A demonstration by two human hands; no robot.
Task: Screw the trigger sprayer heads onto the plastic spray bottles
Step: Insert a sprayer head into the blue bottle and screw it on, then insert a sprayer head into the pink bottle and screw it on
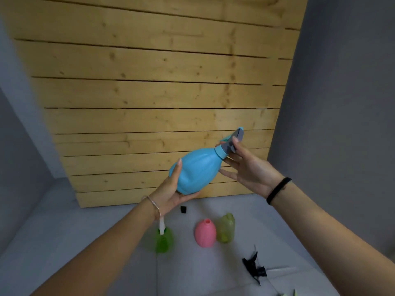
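A blue spray bottle point(195, 169) is held up in the air, tilted with its neck up and to the right. My left hand point(171, 189) cups its base. A grey and blue trigger sprayer head point(232, 141) sits on the neck, and my right hand point(245, 167) pinches it with thumb and fingertips. On the grey surface below stand a green bottle point(163, 240) with a white sprayer head, a pink bottle point(205, 232) with an open neck and a yellow-green bottle point(225, 227). A black sprayer head point(255, 268) lies at the lower right.
A wooden plank panel point(149, 82) leans against the grey wall behind the bottles. A small black cap point(183, 209) lies near its foot. Pale green parts point(288, 293) show at the bottom edge.
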